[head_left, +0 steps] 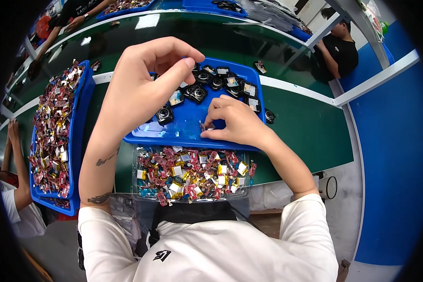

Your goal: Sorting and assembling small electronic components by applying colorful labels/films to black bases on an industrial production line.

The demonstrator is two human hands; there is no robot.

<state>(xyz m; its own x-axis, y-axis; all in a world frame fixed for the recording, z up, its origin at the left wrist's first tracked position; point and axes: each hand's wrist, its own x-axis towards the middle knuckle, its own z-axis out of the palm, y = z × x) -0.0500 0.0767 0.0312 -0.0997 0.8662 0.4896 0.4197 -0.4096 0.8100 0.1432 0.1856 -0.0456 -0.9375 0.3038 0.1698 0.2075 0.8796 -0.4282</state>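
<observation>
Sorting small parts, by the look of it. Left hand (141, 84) lifted over the flat blue plastic tray (188, 131), fingers curled, pinching something too small to tell. Right hand (232, 122) pressed low on the tray, pinching a tiny part. Next: careful, tiny finger work. Clear box of shiny red and gold packets (192, 174) just below, on the green surface (305, 127).

A clear plastic container (141, 185) stands on the near edge of the green bench (310, 127), just below a blue tray (192, 141). It is rectangular and holds a heap of small flat pouches (192, 176) in red, gold, silver and blue. A second, long blue tray (80, 117) at the left holds a similar heap of red and gold pouches (51, 136). No signs or screens are visible.
</observation>
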